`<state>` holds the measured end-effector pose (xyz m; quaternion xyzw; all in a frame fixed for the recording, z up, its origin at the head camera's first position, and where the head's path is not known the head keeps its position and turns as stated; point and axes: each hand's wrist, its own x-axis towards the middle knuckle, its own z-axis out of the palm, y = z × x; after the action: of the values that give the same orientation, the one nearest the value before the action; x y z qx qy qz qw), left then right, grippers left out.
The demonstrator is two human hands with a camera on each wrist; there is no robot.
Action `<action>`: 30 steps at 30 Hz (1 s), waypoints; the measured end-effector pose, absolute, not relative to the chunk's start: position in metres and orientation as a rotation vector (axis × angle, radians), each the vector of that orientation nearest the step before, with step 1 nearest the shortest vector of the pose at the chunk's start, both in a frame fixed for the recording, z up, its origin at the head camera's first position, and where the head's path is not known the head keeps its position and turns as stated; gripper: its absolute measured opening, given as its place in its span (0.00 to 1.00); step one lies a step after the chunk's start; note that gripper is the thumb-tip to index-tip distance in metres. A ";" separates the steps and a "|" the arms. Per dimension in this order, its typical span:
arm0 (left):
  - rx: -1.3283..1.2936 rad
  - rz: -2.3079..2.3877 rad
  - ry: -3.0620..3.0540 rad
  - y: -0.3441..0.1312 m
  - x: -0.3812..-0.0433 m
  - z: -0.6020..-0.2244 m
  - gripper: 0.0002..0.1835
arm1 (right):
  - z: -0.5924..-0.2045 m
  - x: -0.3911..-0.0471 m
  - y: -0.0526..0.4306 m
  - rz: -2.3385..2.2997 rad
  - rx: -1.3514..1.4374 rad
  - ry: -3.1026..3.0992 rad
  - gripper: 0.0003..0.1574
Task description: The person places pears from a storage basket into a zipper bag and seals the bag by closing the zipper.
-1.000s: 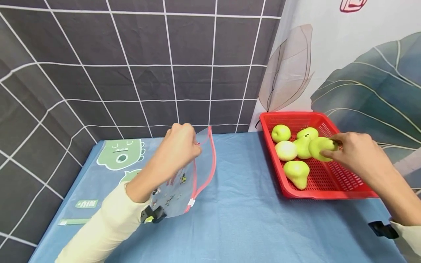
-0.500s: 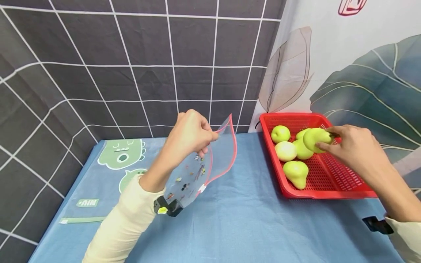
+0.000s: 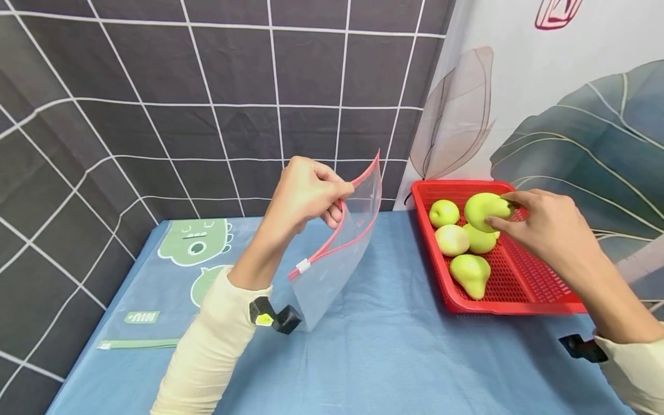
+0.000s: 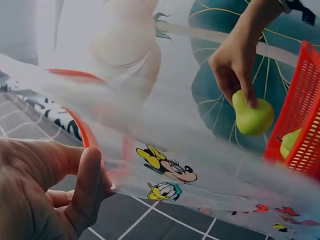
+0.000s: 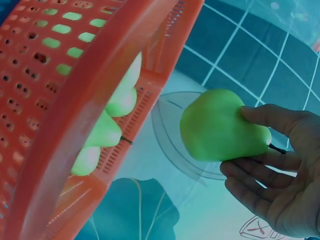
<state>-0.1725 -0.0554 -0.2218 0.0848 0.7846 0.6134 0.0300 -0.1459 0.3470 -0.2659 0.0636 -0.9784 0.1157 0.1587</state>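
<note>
Between thumb and fingers, my left hand (image 3: 316, 193) pinches the pink-edged mouth of a clear zip bag (image 3: 337, 271), which hangs above the table with its mouth parted. Cartoon figures on the bag (image 4: 200, 185) show in the left wrist view. A green pear (image 3: 482, 212) is held by its narrow stem end in my right hand (image 3: 550, 225), raised over the red basket (image 3: 524, 302). In the right wrist view this pear (image 5: 215, 127) is apart from the basket wall. Several more green fruits, among them a pear (image 3: 471, 275), lie in the basket's left part.
Flat on the blue-covered table (image 3: 384, 357), at the left, lies another clear bag (image 3: 171, 288) with green cartoon prints and a green slider strip. A dark tiled sheet (image 3: 233, 69) and a leaf-patterned sheet (image 3: 560, 115) stand behind the table.
My left hand has risen and moved right with the bag, whose mouth has turned upward. My right hand has lifted the pear up and to the left from the other fruits.
</note>
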 end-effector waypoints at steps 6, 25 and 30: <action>0.169 2.039 2.400 -0.053 -0.179 -0.218 0.06 | -0.260 -0.147 0.335 0.371 0.222 -2.743 0.36; -0.015 1.708 2.740 -0.047 -0.196 -0.214 0.10 | -0.240 -0.155 0.292 0.526 0.358 -2.550 0.29; -0.006 1.576 2.795 -0.047 -0.196 -0.206 0.10 | -0.233 -0.154 0.283 0.582 0.364 -2.481 0.29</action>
<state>-0.1964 -0.0469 -0.2056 -0.0019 0.8706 0.4908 -0.0336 -0.1542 0.2835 -0.2332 0.1358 -0.9252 0.2172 0.2801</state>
